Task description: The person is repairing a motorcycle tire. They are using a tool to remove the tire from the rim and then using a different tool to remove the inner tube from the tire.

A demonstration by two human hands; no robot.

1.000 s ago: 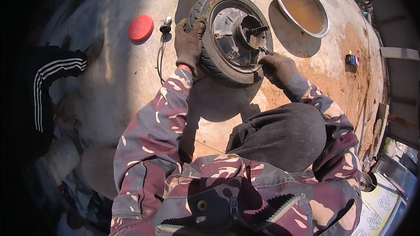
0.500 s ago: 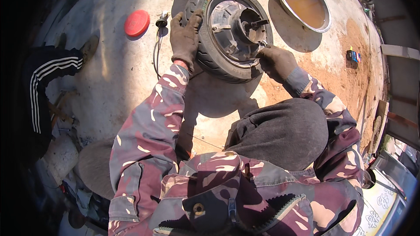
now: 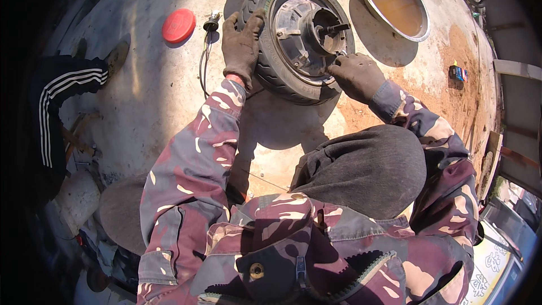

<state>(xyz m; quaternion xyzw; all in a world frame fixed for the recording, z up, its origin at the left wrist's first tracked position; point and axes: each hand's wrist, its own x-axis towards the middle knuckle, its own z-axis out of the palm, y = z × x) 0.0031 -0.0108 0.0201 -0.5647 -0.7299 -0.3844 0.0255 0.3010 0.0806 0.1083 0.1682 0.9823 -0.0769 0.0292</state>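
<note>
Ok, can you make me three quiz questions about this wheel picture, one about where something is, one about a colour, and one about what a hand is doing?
1. Where is the metal bowl?
A. right of the wheel
B. left of the wheel
C. on top of the wheel

2. What colour is the round lid on the ground?
A. blue
B. red
C. green

3. What is the left hand doing?
A. hanging in the air
B. holding the lid
C. resting on the tyre

Answers:
1. A, the bowl lies beyond the right edge of the wheel.
2. B, the lid is plainly red.
3. C, the gloved palm lies against the tyre's left side.
</note>
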